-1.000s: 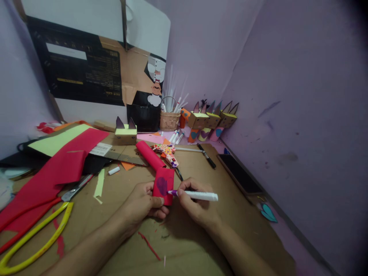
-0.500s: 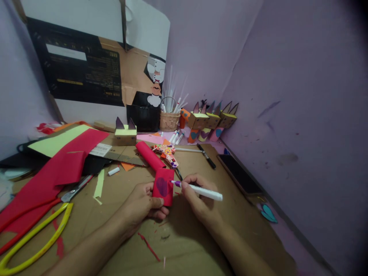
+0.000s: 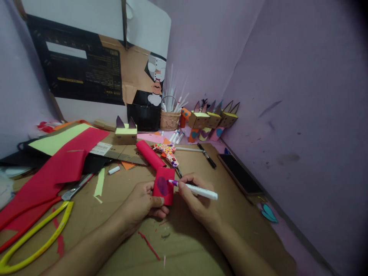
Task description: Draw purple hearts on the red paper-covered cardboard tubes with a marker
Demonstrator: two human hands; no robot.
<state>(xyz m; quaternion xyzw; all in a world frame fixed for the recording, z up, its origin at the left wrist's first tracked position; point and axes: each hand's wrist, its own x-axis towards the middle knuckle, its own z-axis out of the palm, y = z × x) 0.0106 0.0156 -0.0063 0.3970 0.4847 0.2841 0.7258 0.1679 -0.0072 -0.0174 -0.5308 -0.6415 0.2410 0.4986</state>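
Observation:
A small red piece point(image 3: 169, 196) with a purple heart point(image 3: 162, 185) on its face is held between the thumb and fingers of my left hand point(image 3: 148, 201). My right hand point(image 3: 197, 195) grips a white marker point(image 3: 202, 191) with a purple collar, its tip pointing left at the heart's right edge. Whether the tip touches is too small to tell. Just behind the piece lies a rolled red tube point(image 3: 149, 154). A glue gun with a floral pattern point(image 3: 168, 151) rests to the right of the tube.
Scissors point(image 3: 67, 214) with yellow and red handles and red sheets point(image 3: 71, 165) lie left. A cardboard head with ears point(image 3: 125, 136), a basket of sticks point(image 3: 170, 120) and several eared figures point(image 3: 199, 119) stand behind. A phone point(image 3: 240, 172) lies right.
The marker in my right hand has moved slightly left, bringing its tip from beside the heart to the heart's edge. My left hand holds the red piece in nearly the same place.

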